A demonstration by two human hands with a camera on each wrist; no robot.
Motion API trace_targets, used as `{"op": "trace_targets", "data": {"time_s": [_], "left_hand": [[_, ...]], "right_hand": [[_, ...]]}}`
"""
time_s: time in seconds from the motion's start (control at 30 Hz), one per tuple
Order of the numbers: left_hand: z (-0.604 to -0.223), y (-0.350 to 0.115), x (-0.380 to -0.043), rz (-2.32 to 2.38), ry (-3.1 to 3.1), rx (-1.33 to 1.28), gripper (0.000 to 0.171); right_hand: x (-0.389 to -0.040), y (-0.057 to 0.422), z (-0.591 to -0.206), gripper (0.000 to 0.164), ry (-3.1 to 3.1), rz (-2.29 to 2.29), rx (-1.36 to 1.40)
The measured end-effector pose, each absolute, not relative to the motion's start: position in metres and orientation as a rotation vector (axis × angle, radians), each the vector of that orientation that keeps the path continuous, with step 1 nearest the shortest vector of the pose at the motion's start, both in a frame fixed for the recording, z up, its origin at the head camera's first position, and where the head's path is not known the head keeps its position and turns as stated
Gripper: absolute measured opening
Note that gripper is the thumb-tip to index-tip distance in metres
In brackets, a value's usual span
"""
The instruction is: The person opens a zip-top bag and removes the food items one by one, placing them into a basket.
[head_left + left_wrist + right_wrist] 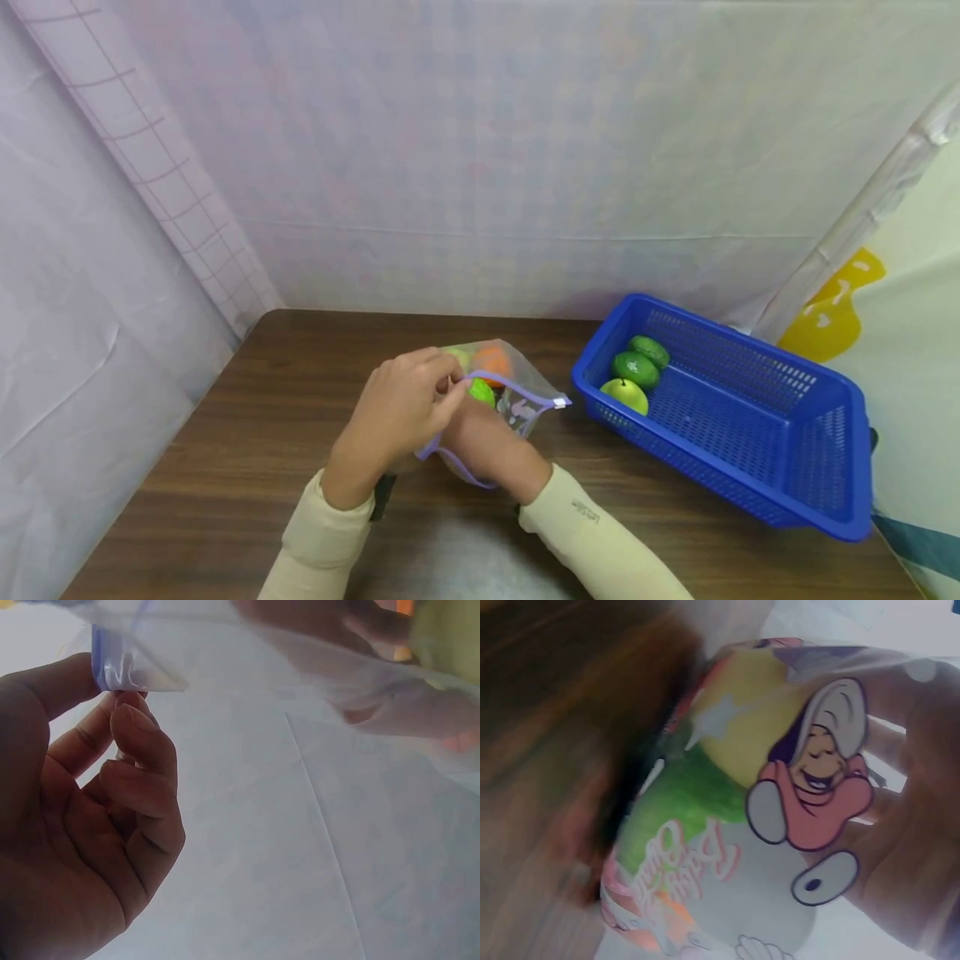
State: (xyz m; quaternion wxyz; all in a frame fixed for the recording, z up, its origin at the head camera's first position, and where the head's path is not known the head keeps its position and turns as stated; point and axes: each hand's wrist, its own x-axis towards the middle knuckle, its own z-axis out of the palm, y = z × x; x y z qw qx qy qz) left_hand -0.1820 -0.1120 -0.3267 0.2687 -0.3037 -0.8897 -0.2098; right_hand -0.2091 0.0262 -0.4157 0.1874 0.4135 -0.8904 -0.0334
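A clear zip bag [528, 371] with a purple rim and cartoon print lies on its side, mouth towards me. My left hand [405, 404] pinches its rim between thumb and forefinger; the other fingers curl loosely in the left wrist view. My right hand [480, 437] reaches inside through the mouth. In the left wrist view its fingers lie against a yellow-green fruit [454, 637], blurred by the plastic; whether they grip it is unclear. The bag also holds an orange fruit [492, 363] and a bright green one [482, 392]. A white slider [559, 402] sits at the rim's right end.
A blue perforated basket [720, 492] stands to the right on the brown wooden table [277, 400]. At its left end lie two dark green avocado-like fruits [634, 368] and a yellow-green pear [626, 395]. Pale cloth [480, 167] hangs behind the table.
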Motion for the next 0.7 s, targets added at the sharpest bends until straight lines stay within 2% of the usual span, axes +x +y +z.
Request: {"op": "trace_targets", "data": {"time_s": [0.27, 0.5, 0.7], "left_hand": [[-0.326, -0.114, -0.182, -0.566, -2.387, -0.804, 0.008], [-0.326, -0.118, -0.183, -0.569, -2.396, -0.787, 0.009], [-0.324, -0.118, -0.182, -0.567, -2.411, -0.784, 0.011]], "right_hand": [[-0.203, 0.035, -0.399, 0.058, -2.632, 0.193, 1.195], [-0.195, 0.046, -0.377, 0.055, -2.718, 0.368, 1.213], [-0.186, 0.056, -0.359, 0.074, -2.797, 0.314, 1.166]]}}
